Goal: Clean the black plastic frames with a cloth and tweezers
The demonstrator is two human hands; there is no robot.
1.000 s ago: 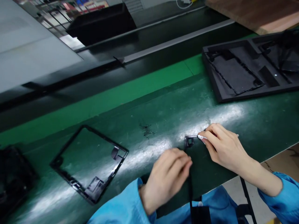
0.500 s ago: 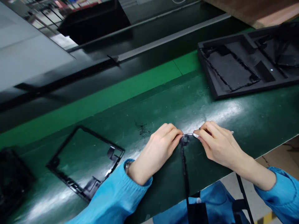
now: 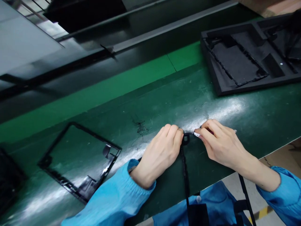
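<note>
A thin black plastic frame (image 3: 185, 169) lies on the green belt and overhangs its near edge toward my lap. My left hand (image 3: 164, 150) is closed, its fingertips pinching the frame's far left corner. My right hand (image 3: 217, 141) is closed on the frame's far edge just to the right, with a small white-tipped object pinched under the fingers. The two hands almost touch at that corner.
A second black frame (image 3: 80, 157) lies flat on the green belt (image 3: 164, 103) to the left. A black foam tray (image 3: 246, 59) with recessed compartments sits at the far right. Another dark part (image 3: 7, 182) shows at the left edge. A dark rail runs behind the belt.
My left hand moved up from the near edge to the frame's far corner and closed on it. The right hand stayed at the corner. The view shifted slightly.
</note>
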